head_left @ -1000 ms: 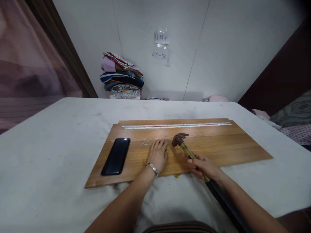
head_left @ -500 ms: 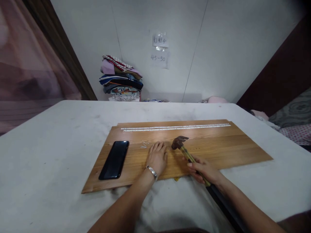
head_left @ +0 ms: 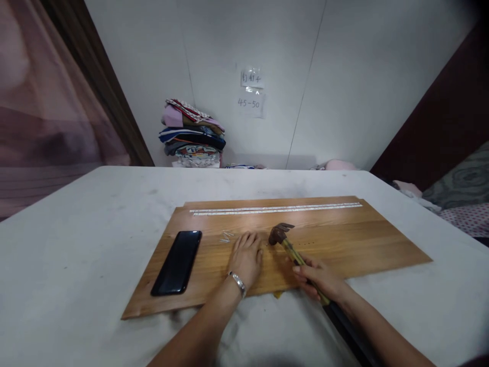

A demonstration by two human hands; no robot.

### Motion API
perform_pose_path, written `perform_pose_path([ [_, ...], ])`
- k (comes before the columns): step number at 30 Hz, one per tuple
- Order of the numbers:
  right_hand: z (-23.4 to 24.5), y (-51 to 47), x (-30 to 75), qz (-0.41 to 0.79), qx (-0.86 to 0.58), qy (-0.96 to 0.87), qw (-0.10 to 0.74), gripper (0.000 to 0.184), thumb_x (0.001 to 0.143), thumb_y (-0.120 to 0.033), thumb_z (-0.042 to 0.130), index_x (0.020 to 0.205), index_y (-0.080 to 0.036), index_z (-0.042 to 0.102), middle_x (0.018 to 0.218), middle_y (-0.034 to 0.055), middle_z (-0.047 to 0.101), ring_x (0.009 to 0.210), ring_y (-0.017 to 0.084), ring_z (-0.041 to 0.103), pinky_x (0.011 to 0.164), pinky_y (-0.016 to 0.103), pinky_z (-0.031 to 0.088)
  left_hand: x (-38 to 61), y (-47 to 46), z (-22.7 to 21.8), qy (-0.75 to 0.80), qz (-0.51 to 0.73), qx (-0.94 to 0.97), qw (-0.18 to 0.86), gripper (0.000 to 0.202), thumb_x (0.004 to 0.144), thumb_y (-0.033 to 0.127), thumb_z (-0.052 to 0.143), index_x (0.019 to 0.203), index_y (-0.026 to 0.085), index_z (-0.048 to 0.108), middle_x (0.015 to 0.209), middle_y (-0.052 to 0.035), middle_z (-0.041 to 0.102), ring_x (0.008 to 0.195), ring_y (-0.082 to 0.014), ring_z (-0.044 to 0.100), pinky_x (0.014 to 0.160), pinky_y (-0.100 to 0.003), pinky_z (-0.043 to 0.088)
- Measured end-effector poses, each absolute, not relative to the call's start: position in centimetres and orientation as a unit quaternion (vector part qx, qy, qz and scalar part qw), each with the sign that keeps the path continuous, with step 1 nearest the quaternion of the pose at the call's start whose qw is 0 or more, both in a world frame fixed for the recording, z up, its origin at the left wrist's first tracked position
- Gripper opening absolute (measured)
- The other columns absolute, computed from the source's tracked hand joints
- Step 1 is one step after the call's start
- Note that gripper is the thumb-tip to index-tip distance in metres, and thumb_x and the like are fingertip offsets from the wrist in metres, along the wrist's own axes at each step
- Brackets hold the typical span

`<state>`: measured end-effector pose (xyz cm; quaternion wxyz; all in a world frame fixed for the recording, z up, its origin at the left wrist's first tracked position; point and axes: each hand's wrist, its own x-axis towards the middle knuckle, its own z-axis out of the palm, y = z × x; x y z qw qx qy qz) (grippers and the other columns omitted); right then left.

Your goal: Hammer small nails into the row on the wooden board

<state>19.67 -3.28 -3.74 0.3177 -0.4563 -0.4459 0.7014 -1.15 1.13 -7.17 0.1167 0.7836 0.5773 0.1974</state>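
My right hand (head_left: 319, 278) is closed around the handle of a claw hammer (head_left: 279, 233), its rusty brown head just above or against the wooden board (head_left: 344, 232). I cannot tell if the head touches the wood. Flat on the board lies my left hand (head_left: 245, 257), fingers stretched forward, with a silver bracelet at the wrist. Between its fingertips and the hammer head is a tiny light spot, too small to make out. Several loose nails (head_left: 226, 236) lie just left of my left hand. A row of small dark dots (head_left: 308, 243) marks the wood right of the hammer.
A black phone (head_left: 178, 262) lies on the board's left part. Two white measuring strips (head_left: 275, 209) run along its far edge. The board rests on a white-covered table (head_left: 87, 244). Behind it stand folded clothes (head_left: 193, 135) and a wall with paper notes (head_left: 251, 103).
The camera has tilted up slightly, so the board, phone and nails appear lower. Both hands and the hammer keep nearly the same place on the board.
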Motion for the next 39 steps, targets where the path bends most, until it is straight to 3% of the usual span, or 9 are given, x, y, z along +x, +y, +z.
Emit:
perform_pose_path([
  [12, -3.95, -3.2, 19.65, 0.698, -0.469, -0.44, 0.315, 0.042, 0.067, -0.046, 0.066, 0.095, -0.019, 0.049, 0.051, -0.0112, 0.044, 0.028, 0.002, 0.028, 0.028, 0.017, 0.021, -1.07, 1.0, -6.87, 0.584, 0.191, 0.78, 0.122, 0.035, 0.087, 0.021, 0.045, 0.12, 0.019, 0.059, 0.138, -0.0063, 0.051, 0.13, -0.0252, 0.039, 0.112, -0.045, 0.028],
  [21, -3.49, -3.54, 19.68, 0.688, -0.469, -0.46, 0.309, 0.041, 0.07, -0.048, 0.063, 0.095, -0.019, 0.049, 0.038, -0.0137, 0.035, 0.026, 0.004, 0.023, 0.028, 0.017, 0.018, -1.12, 0.94, -6.98, 0.581, 0.193, 0.781, 0.125, 0.038, 0.087, 0.021, 0.044, 0.123, 0.017, 0.058, 0.139, -0.0063, 0.05, 0.131, -0.0252, 0.038, 0.113, -0.044, 0.026],
  [26, -3.5, -3.29, 19.38, 0.683, -0.484, -0.453, 0.307, 0.048, 0.064, -0.049, 0.066, 0.098, -0.018, 0.05, 0.044, -0.0126, 0.039, 0.028, 0.003, 0.026, 0.028, 0.017, 0.021, -1.11, 0.91, -6.86, 0.581, 0.196, 0.779, 0.129, 0.039, 0.086, 0.02, 0.045, 0.123, 0.017, 0.058, 0.138, -0.0065, 0.05, 0.131, -0.0249, 0.038, 0.113, -0.043, 0.025],
  [39, -3.58, -3.13, 19.5, 0.684, -0.48, -0.453, 0.312, 0.048, 0.065, -0.047, 0.066, 0.1, -0.018, 0.052, 0.042, -0.0129, 0.038, 0.028, 0.004, 0.027, 0.028, 0.017, 0.021, -1.22, 1.04, -7.02, 0.58, 0.195, 0.78, 0.133, 0.039, 0.086, 0.019, 0.045, 0.123, 0.017, 0.058, 0.138, -0.007, 0.05, 0.131, -0.0253, 0.038, 0.112, -0.044, 0.027],
])
